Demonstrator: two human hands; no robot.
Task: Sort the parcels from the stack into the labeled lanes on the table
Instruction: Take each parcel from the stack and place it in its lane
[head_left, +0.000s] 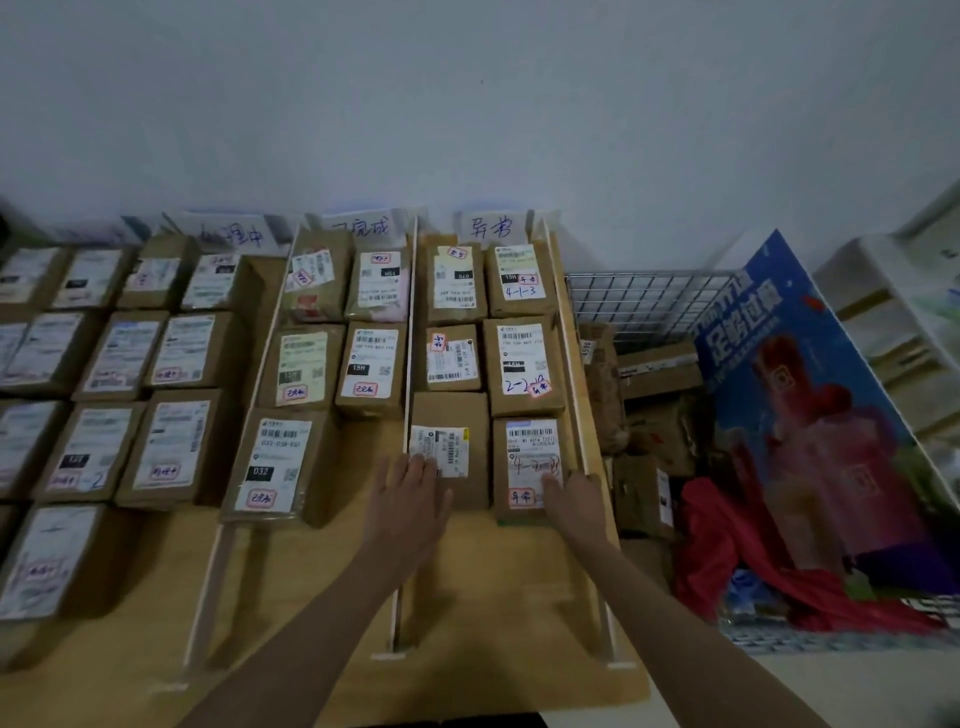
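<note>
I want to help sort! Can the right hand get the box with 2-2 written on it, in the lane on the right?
Probably yes. The right hand rests on the nearest parcel in that lane, and the 2-2 box sits just behind it, top uncovered. Neighbouring boxes sit close beside it, so lifting from above looks easiest.

Leftmost parcels (21, 280) run off the frame edge, labels blurred; left hand (410, 499) covers a parcel label's (441, 449) corner.
</note>
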